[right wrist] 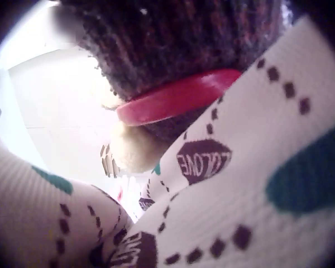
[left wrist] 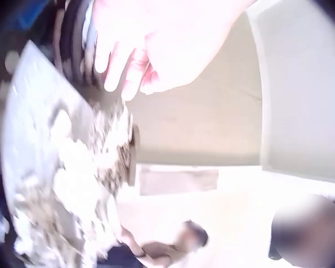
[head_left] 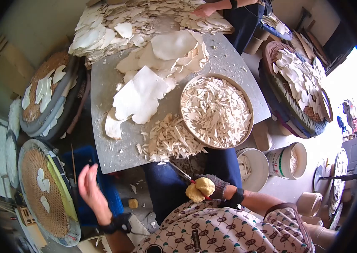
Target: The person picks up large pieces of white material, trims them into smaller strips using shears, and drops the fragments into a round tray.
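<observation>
My left hand (head_left: 92,190) is raised beside the table's near left corner, fingers loosely extended, holding nothing. In the left wrist view the left hand (left wrist: 156,44) appears bright and washed out. Close to my lap, my gloved right hand (head_left: 217,186) grips red-handled scissors (head_left: 180,170) padded with yellow foam lumps (head_left: 203,185). Their metal blades point toward the table edge. The right wrist view shows the knitted glove (right wrist: 178,39) around a red handle (right wrist: 178,97). Ahead lie a pile of cut pale strips (head_left: 172,139) and a large pale sheet (head_left: 140,95).
A round tray of pale strips (head_left: 216,111) sits on the metal table (head_left: 106,156). Stacked sheets (head_left: 102,36) cover the far end, where another person's hand (head_left: 205,9) reaches in. White buckets (head_left: 256,168) stand right; a blue crate (head_left: 86,154) and woven trays (head_left: 45,198) are left.
</observation>
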`<state>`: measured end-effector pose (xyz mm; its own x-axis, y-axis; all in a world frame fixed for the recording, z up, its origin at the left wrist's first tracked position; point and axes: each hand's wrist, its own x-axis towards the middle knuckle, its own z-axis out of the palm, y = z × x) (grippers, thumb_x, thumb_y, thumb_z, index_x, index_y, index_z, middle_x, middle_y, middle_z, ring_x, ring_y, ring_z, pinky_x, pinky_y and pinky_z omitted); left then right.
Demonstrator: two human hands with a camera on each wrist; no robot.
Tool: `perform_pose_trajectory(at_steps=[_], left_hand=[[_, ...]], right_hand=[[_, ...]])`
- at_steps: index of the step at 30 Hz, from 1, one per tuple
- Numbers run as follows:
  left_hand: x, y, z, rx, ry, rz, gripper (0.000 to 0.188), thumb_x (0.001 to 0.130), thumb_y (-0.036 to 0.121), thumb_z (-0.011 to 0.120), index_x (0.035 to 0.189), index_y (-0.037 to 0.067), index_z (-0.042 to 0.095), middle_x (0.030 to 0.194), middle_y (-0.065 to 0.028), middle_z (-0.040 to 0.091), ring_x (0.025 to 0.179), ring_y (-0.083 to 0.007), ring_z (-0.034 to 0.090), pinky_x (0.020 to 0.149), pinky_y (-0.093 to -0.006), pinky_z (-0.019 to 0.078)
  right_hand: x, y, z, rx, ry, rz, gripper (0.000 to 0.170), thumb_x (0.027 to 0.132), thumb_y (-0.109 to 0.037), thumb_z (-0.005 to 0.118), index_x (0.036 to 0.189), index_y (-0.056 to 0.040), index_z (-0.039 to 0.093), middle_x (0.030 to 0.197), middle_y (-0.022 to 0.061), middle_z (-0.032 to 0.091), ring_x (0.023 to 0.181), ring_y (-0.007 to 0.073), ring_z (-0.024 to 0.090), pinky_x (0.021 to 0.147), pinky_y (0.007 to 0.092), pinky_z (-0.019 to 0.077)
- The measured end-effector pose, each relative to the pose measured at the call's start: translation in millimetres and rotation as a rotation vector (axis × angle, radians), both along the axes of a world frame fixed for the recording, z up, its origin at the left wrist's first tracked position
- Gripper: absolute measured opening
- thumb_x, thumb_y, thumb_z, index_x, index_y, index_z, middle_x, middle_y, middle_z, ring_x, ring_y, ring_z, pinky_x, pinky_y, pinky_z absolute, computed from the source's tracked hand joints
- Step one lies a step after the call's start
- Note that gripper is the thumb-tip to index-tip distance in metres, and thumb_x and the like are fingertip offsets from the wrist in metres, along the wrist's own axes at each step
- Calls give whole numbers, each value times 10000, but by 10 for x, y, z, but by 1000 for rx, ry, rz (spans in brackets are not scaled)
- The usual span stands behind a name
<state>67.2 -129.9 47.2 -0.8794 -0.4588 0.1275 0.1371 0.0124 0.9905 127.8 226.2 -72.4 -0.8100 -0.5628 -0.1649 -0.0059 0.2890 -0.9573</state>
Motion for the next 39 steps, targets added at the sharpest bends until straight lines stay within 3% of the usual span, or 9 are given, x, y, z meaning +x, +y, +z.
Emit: perform_pose_trajectory(at_steps=[7,12,15,20,26,27,34,36,39], left_hand=[[-1972,1364,130,-196,32,-753,277,840,2,533,1112,-47,522,1061,-132,603,1015,-200,573,896,-284,427],[-3113,2210,-94,-1275,383,-625,734,684,87,667,1338,120,336,1326,-214,385,1257,-346,339,1021,-420,299],[-3429,2476,-204,-1630,70,-546,952,638,136,714,1405,172,152,1430,-219,178,1321,-376,186,1056,-468,218],[-3586,2436,-39,-1482,18,-769,920,634,46,639,1405,130,143,1418,-251,173,1316,-401,176,1068,-457,208],[-3663,2262,-69,-1339,224,-688,648,718,-47,486,1330,33,288,1306,-235,373,1217,-384,354,1016,-400,315],[-3657,2279,-101,-1357,359,-551,498,773,-27,466,1262,35,398,1186,-206,500,1078,-368,490,901,-395,416],[-3418,1907,397,-1161,314,-164,266,838,66,486,1091,36,564,951,-199,606,809,-353,594,711,-364,471],[-3162,1747,615,-824,238,-223,266,866,72,508,1097,-58,538,977,-124,636,875,-169,603,765,-275,454],[-2780,1498,640,-30,14,-510,283,874,49,520,1143,-36,499,1095,-94,580,990,-141,556,872,-274,428]], right_hand=[[9,152,-117,-288,-407,-224,232,793,-102,656,1002,-38,579,967,61,616,898,150,594,830,303,479],[-11,286,-53,-317,-347,-327,289,776,-112,670,1037,-45,564,991,53,605,932,136,578,851,291,468],[-71,378,-46,-293,-344,-354,306,779,-136,671,1049,-45,559,996,49,604,939,132,569,865,282,454],[-52,517,-477,-832,-790,-432,241,855,-68,556,1092,-26,557,1045,75,603,962,155,572,879,288,456],[-398,707,-48,-107,117,-57,446,684,-293,702,1039,-68,552,966,122,600,937,264,587,843,333,460],[-317,637,-266,-308,-235,-166,446,671,-281,698,1042,-84,547,964,114,597,939,282,580,836,335,462],[-364,610,-357,-273,-204,-51,293,812,-211,638,1041,-41,571,965,83,597,911,171,572,831,281,455],[-443,638,-206,-243,-145,-43,332,789,-218,662,1046,-31,565,968,88,596,912,178,572,833,294,455],[-353,593,-360,-421,-322,-117,349,785,-247,675,1045,-41,566,968,87,603,919,176,575,840,307,456]])
